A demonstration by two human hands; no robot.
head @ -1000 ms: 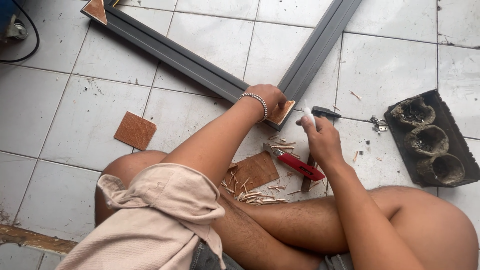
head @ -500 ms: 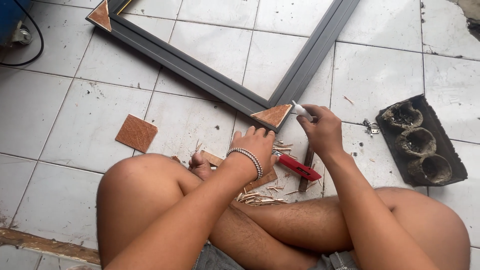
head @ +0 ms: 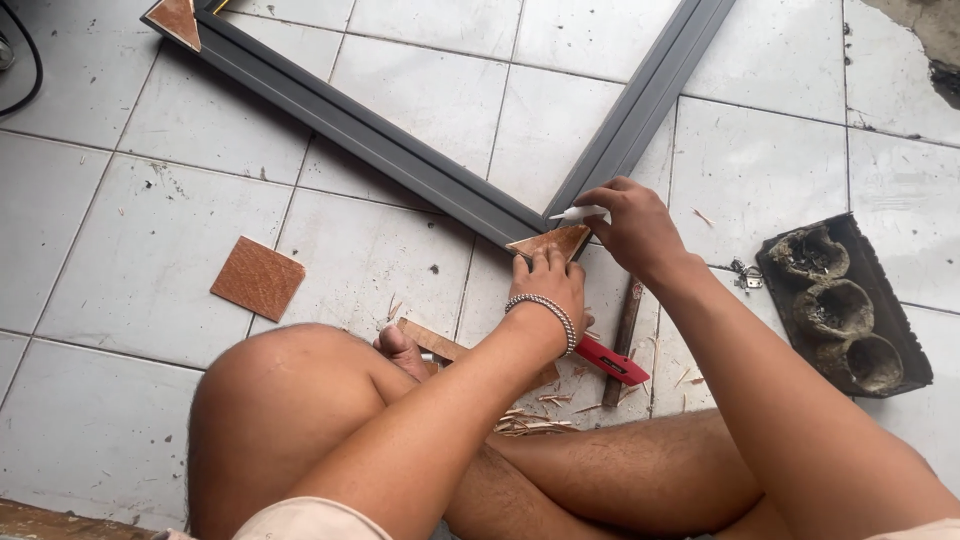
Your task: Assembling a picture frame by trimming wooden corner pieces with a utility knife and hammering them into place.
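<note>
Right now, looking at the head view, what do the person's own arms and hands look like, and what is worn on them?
Both arms are bare, with no sleeves or gloves showing. The left hand has a silver beaded bracelet round its wrist. The right hand wears nothing, and no ring or watch shows on either.
</note>
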